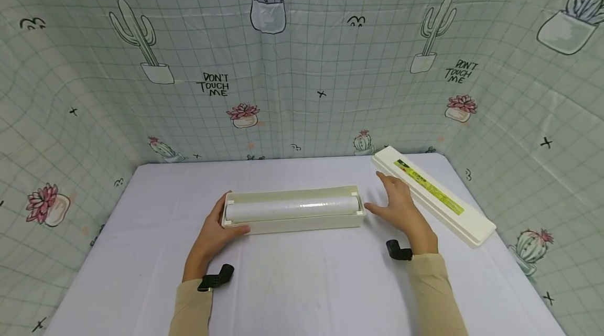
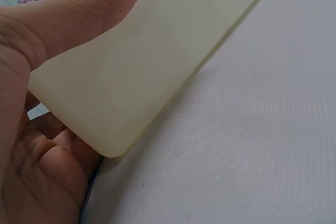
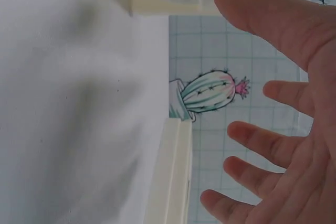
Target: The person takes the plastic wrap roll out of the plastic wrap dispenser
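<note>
The film box [image 1: 293, 211] is lying across the middle of the tabletop [image 1: 306, 283], blocking straight reaches toward the back. Its lid [image 1: 431, 194] is slanting along the right edge, narrowing the lane where the right hand [image 1: 401, 210] is hovering. Bare cloth is lying open in front of the box and behind it.

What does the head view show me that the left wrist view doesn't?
Only the head view shows the roll of film lying in the open cream box, the right hand open beside the box's right end, and the separate lid lying near the table's right edge. Only the left wrist view shows, close up, the thumb pressed on the box's smooth side and its rounded corner against the palm. Both show the left hand gripping the box's left end on the white tablecloth.
</note>
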A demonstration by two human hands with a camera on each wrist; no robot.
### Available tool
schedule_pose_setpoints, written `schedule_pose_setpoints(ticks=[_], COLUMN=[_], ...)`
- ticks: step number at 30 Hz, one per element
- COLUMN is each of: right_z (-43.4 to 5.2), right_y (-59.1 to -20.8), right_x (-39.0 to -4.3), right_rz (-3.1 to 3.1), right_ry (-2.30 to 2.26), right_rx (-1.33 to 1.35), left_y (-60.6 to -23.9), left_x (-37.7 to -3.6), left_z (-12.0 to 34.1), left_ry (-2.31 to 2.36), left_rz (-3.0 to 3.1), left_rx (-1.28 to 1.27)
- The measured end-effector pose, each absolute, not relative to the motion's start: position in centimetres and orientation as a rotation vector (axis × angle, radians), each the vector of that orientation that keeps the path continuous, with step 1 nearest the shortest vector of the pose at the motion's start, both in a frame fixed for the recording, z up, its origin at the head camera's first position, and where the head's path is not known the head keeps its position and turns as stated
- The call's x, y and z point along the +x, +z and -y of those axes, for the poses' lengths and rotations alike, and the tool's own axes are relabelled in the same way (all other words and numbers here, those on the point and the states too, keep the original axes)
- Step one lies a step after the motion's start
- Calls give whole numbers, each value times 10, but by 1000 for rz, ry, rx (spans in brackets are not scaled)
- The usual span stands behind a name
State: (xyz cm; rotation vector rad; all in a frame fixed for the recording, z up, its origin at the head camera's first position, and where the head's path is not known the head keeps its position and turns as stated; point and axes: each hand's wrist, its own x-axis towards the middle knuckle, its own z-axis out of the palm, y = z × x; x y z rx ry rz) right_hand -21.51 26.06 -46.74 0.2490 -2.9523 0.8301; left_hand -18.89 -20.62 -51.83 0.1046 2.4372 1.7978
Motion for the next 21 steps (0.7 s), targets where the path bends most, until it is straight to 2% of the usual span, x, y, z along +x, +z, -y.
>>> schedule_pose_setpoints(ticks=[21], right_z=[-218], right_y=[-451], right_x=[-213], right_rz=[2877], right_ry=[927], right_rx=[538], left_y=[-523], left_x=[-192], left_z=[207], left_ry=[1804], left_rz=[-2448], left_rx=[125])
